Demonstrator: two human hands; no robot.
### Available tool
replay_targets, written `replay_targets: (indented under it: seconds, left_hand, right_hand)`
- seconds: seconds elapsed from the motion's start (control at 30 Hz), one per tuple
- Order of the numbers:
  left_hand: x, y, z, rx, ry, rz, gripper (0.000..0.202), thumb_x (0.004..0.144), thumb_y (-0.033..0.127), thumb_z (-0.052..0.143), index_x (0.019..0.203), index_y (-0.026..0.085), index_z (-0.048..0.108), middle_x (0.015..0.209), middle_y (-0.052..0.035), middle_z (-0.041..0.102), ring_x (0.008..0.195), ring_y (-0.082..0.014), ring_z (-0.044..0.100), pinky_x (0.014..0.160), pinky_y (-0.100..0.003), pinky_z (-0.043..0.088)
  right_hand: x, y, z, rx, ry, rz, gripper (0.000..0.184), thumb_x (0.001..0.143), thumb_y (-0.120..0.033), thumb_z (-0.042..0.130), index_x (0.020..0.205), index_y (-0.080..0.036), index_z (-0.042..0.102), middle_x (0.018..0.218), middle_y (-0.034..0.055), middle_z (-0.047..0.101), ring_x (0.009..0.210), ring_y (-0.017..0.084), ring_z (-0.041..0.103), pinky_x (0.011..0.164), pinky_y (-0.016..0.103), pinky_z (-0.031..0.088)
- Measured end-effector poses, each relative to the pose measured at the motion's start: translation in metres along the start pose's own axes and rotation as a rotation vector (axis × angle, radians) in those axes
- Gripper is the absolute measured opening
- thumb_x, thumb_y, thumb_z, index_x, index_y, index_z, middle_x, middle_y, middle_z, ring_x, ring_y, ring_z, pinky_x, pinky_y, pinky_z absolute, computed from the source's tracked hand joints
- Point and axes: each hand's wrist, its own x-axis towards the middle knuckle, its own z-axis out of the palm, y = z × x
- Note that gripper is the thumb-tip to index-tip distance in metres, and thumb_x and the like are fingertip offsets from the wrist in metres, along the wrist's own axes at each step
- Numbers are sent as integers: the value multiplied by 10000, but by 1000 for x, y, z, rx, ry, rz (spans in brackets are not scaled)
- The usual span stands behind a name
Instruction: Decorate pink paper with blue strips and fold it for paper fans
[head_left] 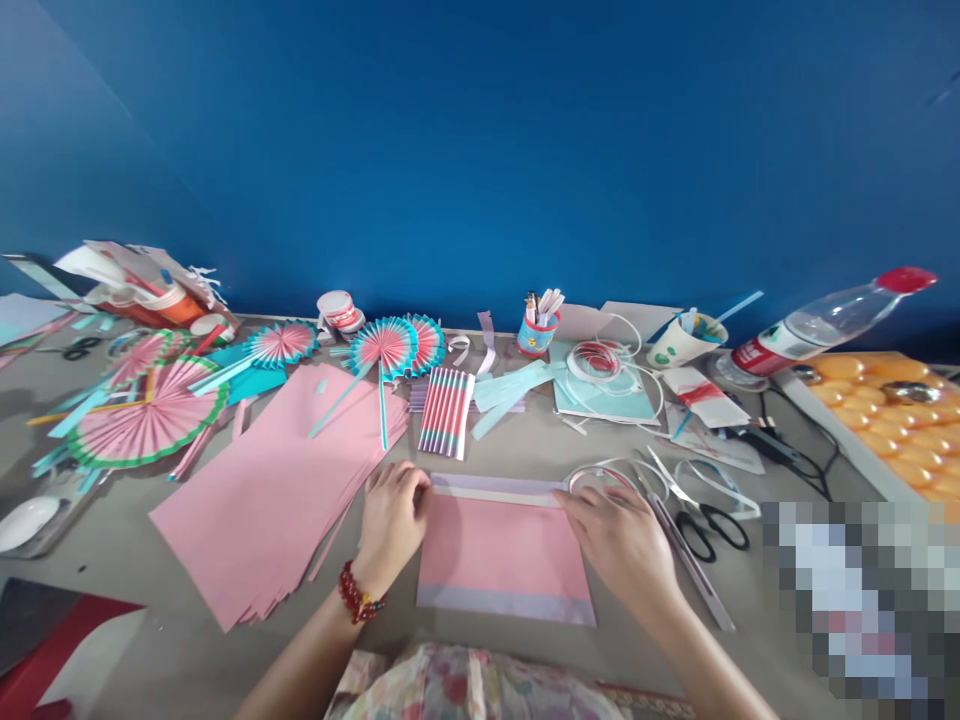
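A pink paper sheet (502,550) lies on the table in front of me, with a lilac strip along its near edge. Along its far edge run a lilac band and a white band. My left hand (396,510), a red bead bracelet at its wrist, has its fingers closed on the far left corner. At the far right corner, the thumb and fingers of my right hand (619,540) pinch the same edge. Beyond the sheet lies a pleated striped paper piece (446,412). Scissors (701,510) and a long slim metallic tool (690,565) are right of my right hand.
Left of the sheet spreads a stack of pink paper (277,490). Several folded paper fans (150,410) lie behind it. At the back stand a blue pen cup (537,332), a paper cup (679,340) and a tilted plastic bottle (817,335). Coiled white cord (600,362) rests on light-blue paper.
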Motion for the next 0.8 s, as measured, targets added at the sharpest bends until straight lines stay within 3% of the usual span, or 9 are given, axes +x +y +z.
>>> replay_targets:
  seconds: [0.6,0.8]
  left_hand:
    - [1,6,0,66,0,-10,120,839,112,542,777,215,537,836,-36,617,845,-238,584,765,-363,379]
    - [1,6,0,87,-11,-7,119,837,117,546,777,218,521,837,-38,612,847,-246,580,762,-369,375]
  right_hand:
    - [0,-1,2,52,58,13,312,892,-132,477,993,-271,737,743,-11,709,600,133,567,819,319,349]
    - [1,-2,1,60,34,46,279,913,-144,462,909,-248,720,778,-5,729,638,143,598,839,312,351]
